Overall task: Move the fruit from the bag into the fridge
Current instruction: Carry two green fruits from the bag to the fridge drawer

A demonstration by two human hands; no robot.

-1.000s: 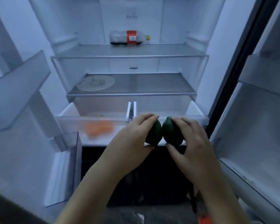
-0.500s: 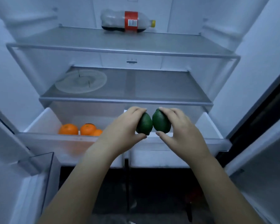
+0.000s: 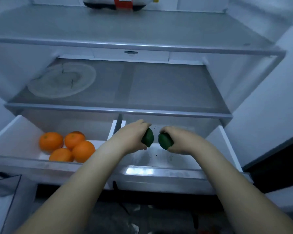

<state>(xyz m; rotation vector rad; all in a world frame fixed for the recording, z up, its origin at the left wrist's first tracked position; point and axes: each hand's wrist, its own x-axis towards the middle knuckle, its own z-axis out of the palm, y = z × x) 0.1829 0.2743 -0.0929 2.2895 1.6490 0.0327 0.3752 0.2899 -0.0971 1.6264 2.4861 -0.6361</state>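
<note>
Single head view, wide-angle, close. Faces forward and down into fridge (image 3: 159, 86); drawers (image 3: 161, 172) toward 6 o'clock

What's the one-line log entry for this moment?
left hand: holds left green fruit | right hand: holds right green fruit | both: above right drawer, not yet released | left drawer: oranges

The left hand (image 3: 131, 138) and right hand (image 3: 182, 141) are bare, with both visible forearms bare too.
</note>
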